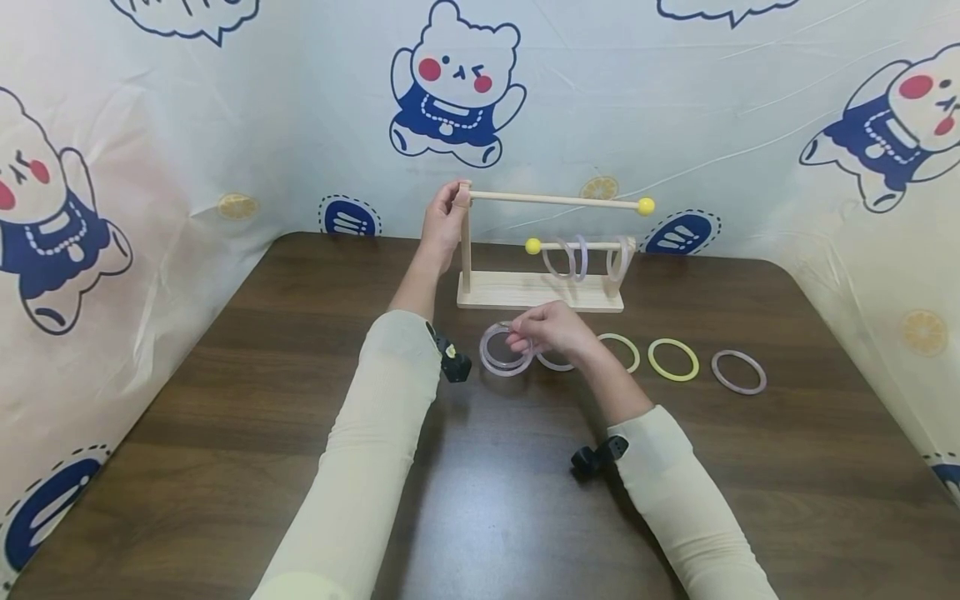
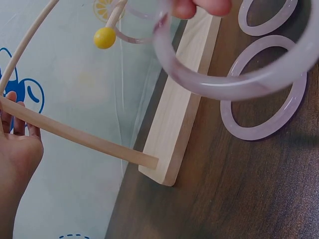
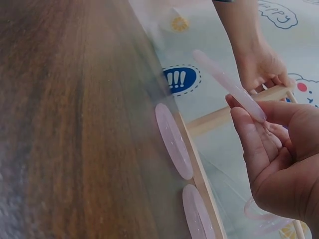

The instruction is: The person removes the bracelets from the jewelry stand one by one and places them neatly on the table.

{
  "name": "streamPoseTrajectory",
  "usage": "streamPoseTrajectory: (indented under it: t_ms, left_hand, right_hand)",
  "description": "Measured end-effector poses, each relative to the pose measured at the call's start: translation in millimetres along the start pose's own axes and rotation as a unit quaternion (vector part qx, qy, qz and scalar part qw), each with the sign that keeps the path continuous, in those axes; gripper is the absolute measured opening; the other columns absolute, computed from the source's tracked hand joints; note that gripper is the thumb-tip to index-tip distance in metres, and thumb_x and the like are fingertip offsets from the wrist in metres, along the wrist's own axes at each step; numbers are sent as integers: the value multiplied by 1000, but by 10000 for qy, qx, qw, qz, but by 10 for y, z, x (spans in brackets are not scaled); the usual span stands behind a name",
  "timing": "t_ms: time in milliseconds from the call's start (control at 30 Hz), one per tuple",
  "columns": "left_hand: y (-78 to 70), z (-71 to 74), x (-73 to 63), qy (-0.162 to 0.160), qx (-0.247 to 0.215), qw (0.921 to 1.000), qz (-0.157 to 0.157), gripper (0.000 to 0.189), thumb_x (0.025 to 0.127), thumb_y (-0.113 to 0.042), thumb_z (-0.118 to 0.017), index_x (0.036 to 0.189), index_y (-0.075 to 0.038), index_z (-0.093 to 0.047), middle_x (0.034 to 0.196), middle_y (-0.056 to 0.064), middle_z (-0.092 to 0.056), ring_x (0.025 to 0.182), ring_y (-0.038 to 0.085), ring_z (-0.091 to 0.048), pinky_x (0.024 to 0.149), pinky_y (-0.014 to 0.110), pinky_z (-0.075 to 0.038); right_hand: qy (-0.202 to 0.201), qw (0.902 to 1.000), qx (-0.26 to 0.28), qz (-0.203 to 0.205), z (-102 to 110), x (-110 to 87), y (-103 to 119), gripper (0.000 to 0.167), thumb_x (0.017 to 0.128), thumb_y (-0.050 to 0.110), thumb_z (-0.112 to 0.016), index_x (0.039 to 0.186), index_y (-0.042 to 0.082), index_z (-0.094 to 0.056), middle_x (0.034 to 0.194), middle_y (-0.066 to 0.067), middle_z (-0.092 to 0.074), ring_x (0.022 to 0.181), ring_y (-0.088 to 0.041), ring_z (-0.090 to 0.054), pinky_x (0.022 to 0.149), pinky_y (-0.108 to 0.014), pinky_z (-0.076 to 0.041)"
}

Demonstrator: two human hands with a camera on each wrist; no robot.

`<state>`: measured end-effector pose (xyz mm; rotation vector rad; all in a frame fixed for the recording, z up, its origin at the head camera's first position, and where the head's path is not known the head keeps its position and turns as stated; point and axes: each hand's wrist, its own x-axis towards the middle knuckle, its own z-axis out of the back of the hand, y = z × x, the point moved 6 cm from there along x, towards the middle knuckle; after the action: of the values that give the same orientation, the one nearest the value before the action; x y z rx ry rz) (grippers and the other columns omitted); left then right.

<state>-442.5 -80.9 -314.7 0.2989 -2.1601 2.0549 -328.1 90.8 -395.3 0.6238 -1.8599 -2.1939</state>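
Plainly, the right hand [image 1: 553, 327] has its thumb and fingers closed in a pinch on the rim of one ring [image 2: 214, 85], which is raised clear of the table [image 1: 487, 500] in front of the rack [image 1: 534, 292]. This ring is a milky, pale lilac-pink, smooth and glossy, with thin bright highlights along its curve; the left wrist view shows a darker purplish streak near the pinched side and cloudier white patches towards the other. Its band is rounded and fairly thick, and the right wrist view catches it nearly edge-on, tilted. From the head it overlaps a lilac ring [image 2: 232, 119] lying flat below it. The left hand [image 1: 444, 218] grips the top of the rack's left post [image 1: 466, 250], fingers bent around the wood. The rack is pale, plain wood: an upper bar [image 1: 555, 199] runs from that post to a yellow ball [image 1: 646, 206], and a lower bar [image 1: 596, 246] points the other way, tipped with a second yellow ball [image 1: 533, 246]. Pale pink and lilac hanging rings [image 1: 582, 258] circle the lower bar. Along the table to the right lie another lilac ring partly behind the right hand, two yellow-green rings [image 1: 673, 378] and a mauve ring [image 1: 738, 390].
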Motion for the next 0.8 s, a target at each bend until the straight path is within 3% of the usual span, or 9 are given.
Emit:
streamPoseTrajectory:
  t_ms: [233, 800]
  left_hand:
    - [-3, 5, -9, -14, 6, 10000, 48, 40, 94, -34, -49, 127, -10, -51, 110, 4, -55, 105, 15, -49, 90, 25, -36]
    - [13, 0, 16, 88, 10, 9996, 258, 40, 95, -31, -48, 129, -10, -50, 112, 4, -54, 107, 18, -47, 91, 26, -36]
  right_hand:
    - [308, 9986, -381, -191, -66, -19, -27, 26, 93, 3, -51, 108, -18, -56, 80, -13, -68, 68, -15, -66, 71, -39, -52]
    - [876, 9929, -693, -421, -210, -36, -167, 21, 92, 2, -51, 101, -14, -61, 78, -14, -67, 66, -15, -65, 65, -31, -53]
